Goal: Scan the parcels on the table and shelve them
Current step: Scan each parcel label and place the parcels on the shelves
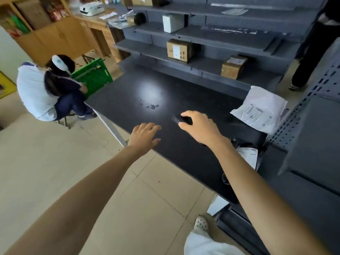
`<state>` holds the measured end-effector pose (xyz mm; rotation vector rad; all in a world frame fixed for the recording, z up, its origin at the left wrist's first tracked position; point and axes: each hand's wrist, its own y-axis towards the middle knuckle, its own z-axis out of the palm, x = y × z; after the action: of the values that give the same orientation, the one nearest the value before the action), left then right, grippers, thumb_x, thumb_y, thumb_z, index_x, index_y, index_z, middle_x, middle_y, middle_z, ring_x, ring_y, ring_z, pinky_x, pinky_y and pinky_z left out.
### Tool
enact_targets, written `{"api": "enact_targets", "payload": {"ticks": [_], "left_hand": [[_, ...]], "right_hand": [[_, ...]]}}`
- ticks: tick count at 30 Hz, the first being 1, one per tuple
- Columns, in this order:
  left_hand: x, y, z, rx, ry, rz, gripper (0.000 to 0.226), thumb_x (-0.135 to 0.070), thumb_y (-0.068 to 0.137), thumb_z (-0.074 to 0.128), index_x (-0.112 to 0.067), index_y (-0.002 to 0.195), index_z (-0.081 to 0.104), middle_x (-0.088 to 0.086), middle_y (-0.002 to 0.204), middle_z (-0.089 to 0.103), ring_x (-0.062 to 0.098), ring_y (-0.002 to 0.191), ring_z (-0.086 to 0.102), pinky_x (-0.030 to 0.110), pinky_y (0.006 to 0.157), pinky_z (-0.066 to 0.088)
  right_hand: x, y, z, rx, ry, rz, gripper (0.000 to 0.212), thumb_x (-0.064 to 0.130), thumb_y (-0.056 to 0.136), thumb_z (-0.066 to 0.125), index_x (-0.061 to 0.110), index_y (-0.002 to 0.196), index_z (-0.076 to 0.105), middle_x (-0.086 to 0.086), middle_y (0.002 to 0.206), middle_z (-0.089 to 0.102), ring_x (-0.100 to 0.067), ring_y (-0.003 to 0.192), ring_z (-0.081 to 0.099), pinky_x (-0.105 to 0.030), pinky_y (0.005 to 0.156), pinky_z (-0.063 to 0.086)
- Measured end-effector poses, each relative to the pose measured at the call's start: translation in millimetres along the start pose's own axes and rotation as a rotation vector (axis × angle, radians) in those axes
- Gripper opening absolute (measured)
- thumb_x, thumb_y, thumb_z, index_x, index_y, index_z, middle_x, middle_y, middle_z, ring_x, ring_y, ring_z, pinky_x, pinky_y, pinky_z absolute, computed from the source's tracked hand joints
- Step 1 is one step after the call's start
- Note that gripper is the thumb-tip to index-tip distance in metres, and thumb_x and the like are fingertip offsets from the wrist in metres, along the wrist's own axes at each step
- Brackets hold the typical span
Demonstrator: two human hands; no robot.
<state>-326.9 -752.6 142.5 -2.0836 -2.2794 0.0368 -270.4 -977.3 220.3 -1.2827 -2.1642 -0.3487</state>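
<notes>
We see the right hand [199,126] curled round a small black scanner [179,120], thumb and forefinger closed on it just above the black table [184,162]. The left hand [145,135] hovers just left of that grip, fingers spread and holding nothing. A white bagged parcel [261,109] lies on the table right of the grip and slightly beyond it, and cardboard boxes [179,50] sit well beyond on the grey shelves [230,46].
</notes>
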Motion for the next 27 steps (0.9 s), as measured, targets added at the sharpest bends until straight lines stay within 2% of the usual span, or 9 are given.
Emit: {"api": "enact_targets", "payload": {"ticks": [4, 11, 14, 21, 24, 27], "left_hand": [[-7.2, 83.0, -2.6, -0.029, -0.004, 0.095, 0.049, -0.044, 0.096, 0.056, -0.029, 0.142, 0.045, -0.003, 0.143, 0.048, 0.026, 0.132, 0.043, 0.044, 0.106, 0.035], [-45.6, 195.4, 15.1, 0.034, -0.016, 0.37, 0.05, -0.043, 0.098, 0.054, -0.027, 0.144, 0.043, -0.003, 0.142, 0.048, 0.025, 0.131, 0.045, 0.042, 0.106, 0.037], [-70.8, 239.4, 30.6, 0.099, -0.011, 0.54, 0.051, -0.044, 0.098, 0.053, -0.028, 0.145, 0.042, -0.003, 0.144, 0.046, 0.024, 0.133, 0.043, 0.042, 0.109, 0.035], [-141.8, 305.5, 65.7, 0.25, 0.018, 0.971, 0.056, -0.039, 0.095, 0.059, -0.03, 0.146, 0.04, -0.005, 0.146, 0.043, 0.024, 0.134, 0.04, 0.04, 0.108, 0.034], [-172.8, 310.3, 76.4, 0.277, 0.067, 1.168, 0.067, -0.034, 0.092, 0.065, -0.03, 0.15, 0.033, -0.003, 0.148, 0.039, 0.025, 0.134, 0.04, 0.04, 0.107, 0.035], [-201.3, 302.5, 86.2, 0.273, 0.142, 1.359, 0.084, -0.032, 0.086, 0.071, -0.029, 0.154, 0.022, -0.001, 0.153, 0.031, 0.028, 0.137, 0.036, 0.042, 0.107, 0.035]], "right_hand": [[-30.1, 52.6, -11.2, -0.063, 0.031, 0.09, 0.041, 0.039, 0.099, 0.055, 0.024, 0.138, 0.054, -0.003, 0.133, 0.059, -0.029, 0.117, 0.057, -0.04, 0.087, 0.042], [-87.3, 89.1, -17.6, -0.16, 0.132, 0.4, 0.045, 0.043, 0.096, 0.054, 0.03, 0.139, 0.053, 0.003, 0.14, 0.055, -0.026, 0.126, 0.053, -0.044, 0.102, 0.045], [-110.0, 91.2, -11.9, -0.241, 0.186, 0.538, 0.045, 0.043, 0.095, 0.057, 0.028, 0.138, 0.055, 0.002, 0.137, 0.058, -0.026, 0.124, 0.056, -0.048, 0.101, 0.046], [-132.2, 61.6, 12.3, -0.474, 0.321, 0.946, 0.048, 0.04, 0.096, 0.061, 0.024, 0.14, 0.055, 0.002, 0.141, 0.056, -0.022, 0.128, 0.053, -0.044, 0.105, 0.044], [-127.4, 39.8, 26.8, -0.56, 0.358, 1.133, 0.048, 0.042, 0.097, 0.06, 0.027, 0.141, 0.054, 0.002, 0.143, 0.055, -0.023, 0.13, 0.051, -0.039, 0.103, 0.043], [-120.6, 17.4, 44.8, -0.649, 0.389, 1.28, 0.046, 0.043, 0.096, 0.06, 0.028, 0.139, 0.056, 0.001, 0.139, 0.059, -0.025, 0.127, 0.054, -0.041, 0.102, 0.044]]}}
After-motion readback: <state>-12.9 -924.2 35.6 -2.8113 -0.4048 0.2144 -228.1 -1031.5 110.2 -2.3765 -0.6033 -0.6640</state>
